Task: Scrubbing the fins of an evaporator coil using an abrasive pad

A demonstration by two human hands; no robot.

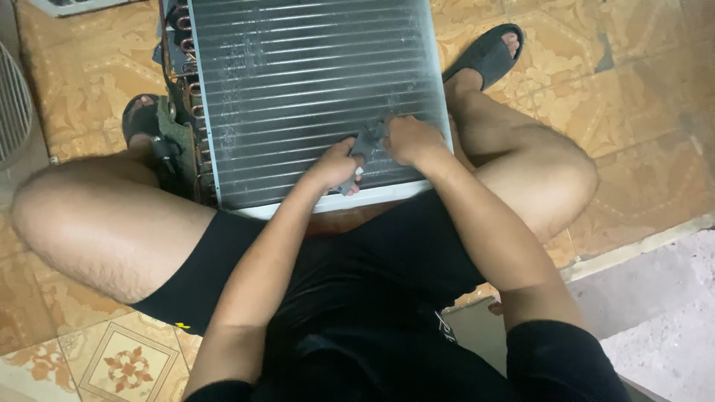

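Head view: a person sits low on a patterned tile floor, knees spread, with a finned condenser coil lying flat between the legs. Its copper tube bends run along the coil's left edge. Both hands work near the coil's near right corner. The left hand has its fingers curled together on a small grey fin comb, gripping its lower end. The right hand presses down on the comb's upper end, fingers bent and close together against the fins. A black sandal sits beyond the coil's right edge, another sandal at its left edge.
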